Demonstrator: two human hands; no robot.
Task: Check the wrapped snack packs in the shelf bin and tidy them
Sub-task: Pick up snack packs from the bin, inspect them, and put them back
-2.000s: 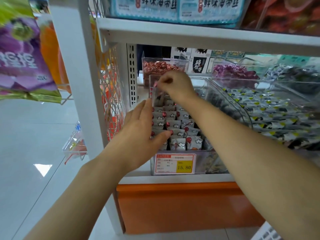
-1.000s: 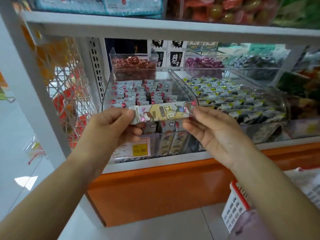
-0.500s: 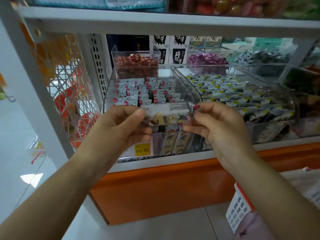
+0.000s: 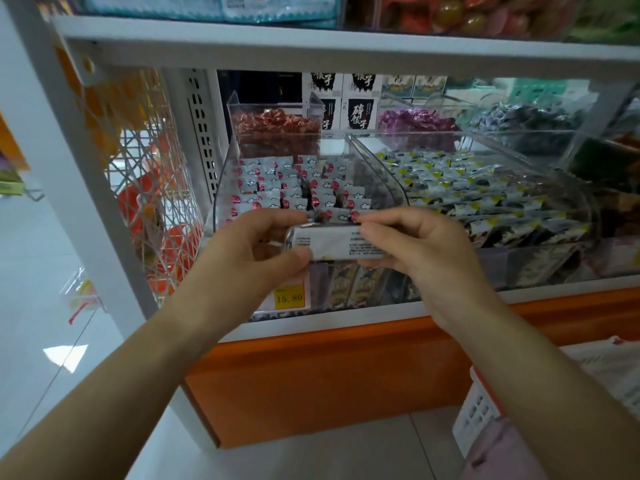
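Now both hands, left hand (image 4: 249,247) and right hand (image 4: 415,244), pinch one snack pack (image 4: 332,242) by its ends, fingers curled, near the clear shelf bin (image 4: 221,188).

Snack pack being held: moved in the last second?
Yes. The snack pack sank slightly toward the yellow price tag and flipped from colourful front to white printed back.

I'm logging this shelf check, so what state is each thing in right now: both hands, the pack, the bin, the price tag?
left hand: grips the snack pack's left end.
right hand: pinches its right end.
snack pack: held level before the bin, small-print side toward the camera.
clear bin: open-topped, holds packs standing in rows.
price tag: on the bin front, partly behind the left hand, reads 15.80.
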